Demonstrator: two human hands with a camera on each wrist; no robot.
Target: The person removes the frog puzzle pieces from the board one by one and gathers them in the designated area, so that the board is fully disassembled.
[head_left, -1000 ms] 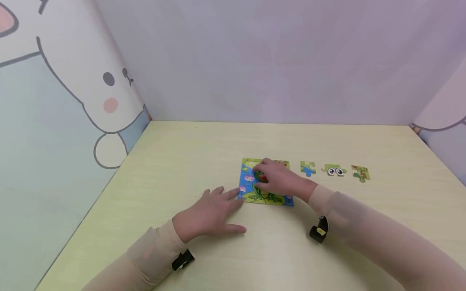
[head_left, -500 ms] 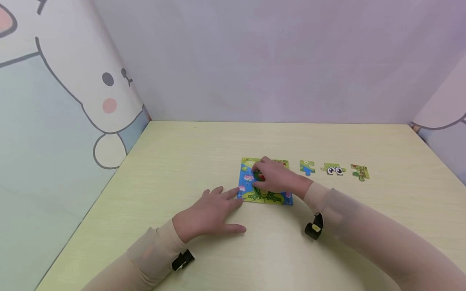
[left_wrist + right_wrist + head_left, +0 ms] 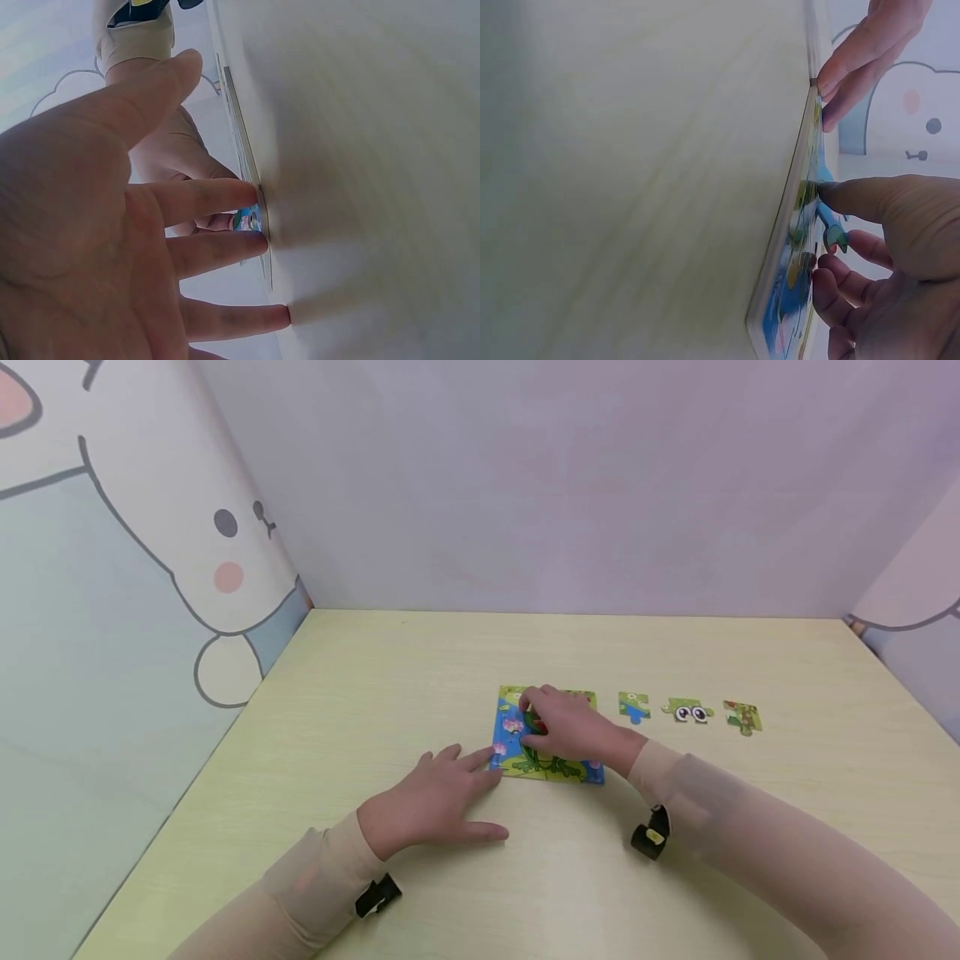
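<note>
A frog jigsaw puzzle in a flat tray lies mid-table, blue with pink flowers and a green frog. My right hand is over it and pinches a puzzle piece between thumb and fingers. In the right wrist view this piece stands tilted off the puzzle surface; from the head it shows green and red, partly covered by the fingers. My left hand is spread out at the tray's lower left corner, fingers straight. Two of its fingertips touch the tray's edge.
Three loose puzzle pieces lie in a row right of the tray: a blue and green one, one with two frog eyes and a green-brown one. The pale wooden table ends at a fabric wall behind.
My right hand stays over the puzzle with the piece, its fingers and wrist shifting only slightly. The left hand and the loose pieces keep their places.
</note>
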